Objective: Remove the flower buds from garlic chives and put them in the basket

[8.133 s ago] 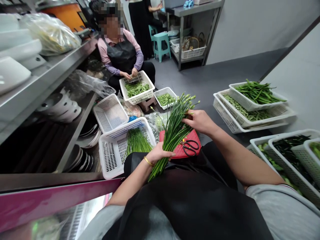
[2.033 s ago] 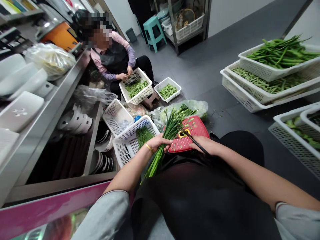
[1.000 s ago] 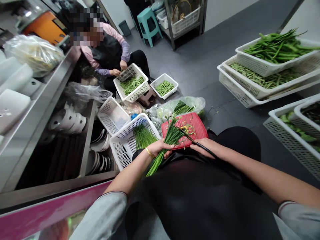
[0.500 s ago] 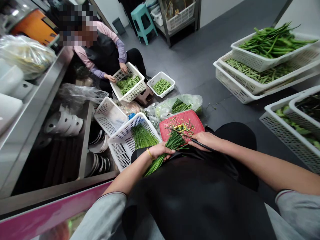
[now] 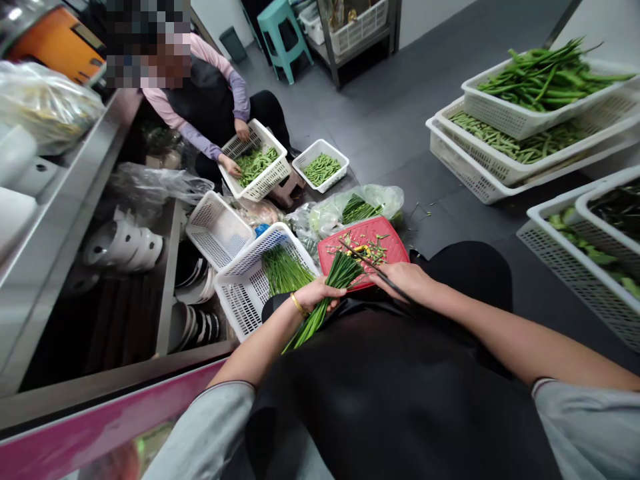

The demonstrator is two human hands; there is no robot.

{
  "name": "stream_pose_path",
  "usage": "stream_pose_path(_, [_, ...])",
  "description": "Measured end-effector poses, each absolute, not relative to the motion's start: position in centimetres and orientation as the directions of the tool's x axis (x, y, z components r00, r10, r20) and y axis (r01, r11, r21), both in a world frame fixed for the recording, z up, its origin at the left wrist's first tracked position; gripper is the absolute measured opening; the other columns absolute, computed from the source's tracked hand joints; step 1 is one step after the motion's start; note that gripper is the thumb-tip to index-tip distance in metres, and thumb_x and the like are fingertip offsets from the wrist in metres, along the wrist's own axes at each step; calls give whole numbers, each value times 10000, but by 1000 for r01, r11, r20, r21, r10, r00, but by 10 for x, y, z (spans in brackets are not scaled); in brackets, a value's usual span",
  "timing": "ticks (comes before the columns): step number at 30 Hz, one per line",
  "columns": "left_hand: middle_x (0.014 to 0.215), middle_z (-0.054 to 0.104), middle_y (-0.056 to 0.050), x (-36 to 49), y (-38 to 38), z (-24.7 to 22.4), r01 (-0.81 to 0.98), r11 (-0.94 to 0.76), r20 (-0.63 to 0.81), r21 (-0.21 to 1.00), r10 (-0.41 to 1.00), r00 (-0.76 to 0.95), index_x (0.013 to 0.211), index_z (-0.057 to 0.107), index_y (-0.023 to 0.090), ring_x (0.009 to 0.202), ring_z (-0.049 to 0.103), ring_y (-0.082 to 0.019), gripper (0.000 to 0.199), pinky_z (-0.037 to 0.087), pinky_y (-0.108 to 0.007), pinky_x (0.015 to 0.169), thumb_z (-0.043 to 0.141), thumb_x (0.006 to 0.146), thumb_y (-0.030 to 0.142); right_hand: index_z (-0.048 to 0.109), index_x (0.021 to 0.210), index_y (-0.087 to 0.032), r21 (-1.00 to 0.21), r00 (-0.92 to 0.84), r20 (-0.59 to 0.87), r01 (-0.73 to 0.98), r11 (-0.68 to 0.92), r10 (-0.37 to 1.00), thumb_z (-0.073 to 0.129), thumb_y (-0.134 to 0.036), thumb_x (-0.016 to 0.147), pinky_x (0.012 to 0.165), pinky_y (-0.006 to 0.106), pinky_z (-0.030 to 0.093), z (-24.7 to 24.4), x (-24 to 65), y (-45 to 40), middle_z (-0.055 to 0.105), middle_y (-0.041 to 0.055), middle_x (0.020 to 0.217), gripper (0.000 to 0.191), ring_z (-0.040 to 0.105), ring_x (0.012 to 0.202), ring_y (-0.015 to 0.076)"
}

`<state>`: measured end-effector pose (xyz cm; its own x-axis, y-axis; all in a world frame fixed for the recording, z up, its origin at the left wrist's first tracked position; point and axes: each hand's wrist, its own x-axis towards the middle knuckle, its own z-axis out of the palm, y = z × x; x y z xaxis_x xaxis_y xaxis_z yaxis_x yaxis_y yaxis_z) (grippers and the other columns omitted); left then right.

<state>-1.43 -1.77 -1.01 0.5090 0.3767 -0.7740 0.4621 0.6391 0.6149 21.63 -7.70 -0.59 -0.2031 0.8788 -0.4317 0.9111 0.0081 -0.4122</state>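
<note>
On our left, green stalks (image 5: 284,270) lay in a white basket (image 5: 239,303). Just beside it, our left hand (image 5: 319,293) gripped the green bunch (image 5: 344,269) around its middle, the tips angled toward a red surface (image 5: 397,250) strewn with small clippings (image 5: 379,249). Our right hand (image 5: 404,279) held dark scissors (image 5: 373,265), their blades reaching over the red surface near the bunch's tips. Farther right, stacked white trays (image 5: 520,123) carried long green vegetables (image 5: 555,77).

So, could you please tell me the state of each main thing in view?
Left hand, closed around the green stalks
Green stalks, bunched
Right hand, holding the scissors
Scissors, in hand, open or shut unclear
Red surface, strewn with cut bits
Near basket, partly filled with other stalks
Plastic bag, holding greens
Teal stool, upright
</note>
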Motion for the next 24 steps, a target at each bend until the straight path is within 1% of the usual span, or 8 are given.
stream_pose_path(4, [398, 497, 41, -21, -18, 0, 438, 628, -752, 643, 408, 518, 650, 524, 141, 317, 429, -74, 479, 354, -194, 332, 836, 507, 474, 625, 891, -181, -661, -259, -484, 735, -155, 836, 307, -501, 944, 663, 262, 480, -16, 242, -83, 688, 76, 740, 455, 667, 711, 199])
stream_pose_path(5, [398, 499, 40, -22, -18, 2, 435, 619, -742, 654, 412, 528, 647, 523, 139, 318, 431, -74, 486, 354, -193, 331, 837, 505, 483, 614, 878, -179, -705, -312, -477, 694, -146, 822, 293, -511, 942, 647, 259, 478, -18, 246, -85, 676, 66, 714, 466, 653, 675, 188])
stream_pose_path(7, [401, 506, 34, -23, -19, 4, 444, 596, -728, 669, 404, 554, 640, 524, 134, 321, 437, -74, 500, 352, -189, 329, 838, 501, 497, 603, 907, -180, -757, -429, -413, 653, -40, 803, 319, -515, 928, 682, 267, 482, -16, 246, -84, 686, 71, 797, 440, 654, 733, 192])
stream_pose_path(10, [411, 520, 29, -20, -21, 4, 489, 571, -733, 660, 344, 587, 650, 541, 123, 330, 448, -73, 503, 355, -184, 333, 842, 504, 499, 606, 959, -178, -686, -460, -362, 720, 102, 811, 380, -478, 910, 747, 289, 471, -8, 231, -74, 688, 106, 946, 379, 654, 890, 233])
stream_pose_path(12, [412, 524, 30, -19, -22, 3, 513, 562, -740, 649, 309, 597, 671, 555, 118, 328, 448, -73, 496, 353, -183, 331, 842, 509, 489, 607, 898, -176, -636, -400, -361, 766, 92, 842, 375, -457, 912, 726, 287, 459, -4, 224, -67, 687, 117, 915, 365, 656, 889, 245])
stream_pose_path(14, [409, 523, 30, -22, -22, 2, 505, 568, -738, 650, 314, 598, 677, 556, 120, 324, 447, -76, 481, 350, -184, 329, 837, 524, 480, 584, 801, -185, -657, -330, -353, 753, 19, 876, 353, -474, 917, 674, 269, 449, -4, 226, -66, 675, 97, 805, 387, 659, 796, 222])
stream_pose_path(18, [400, 510, 26, -34, -16, 6, 381, 623, -699, 683, 408, 587, 621, 521, 130, 317, 439, -78, 457, 356, -193, 339, 826, 536, 459, 509, 756, -202, -759, -274, -432, 625, -182, 859, 319, -551, 907, 561, 253, 436, -9, 249, -86, 599, 31, 612, 425, 592, 562, 162])
stream_pose_path(24, [406, 474, 42, -41, -4, 22, 175, 606, -581, 776, 579, 572, 608, 511, 128, 313, 404, -62, 427, 366, -210, 365, 807, 566, 433, 509, 783, -191, -764, -456, -389, 645, -4, 800, 350, -482, 903, 656, 289, 441, -15, 244, -110, 651, 82, 802, 353, 610, 696, 186])
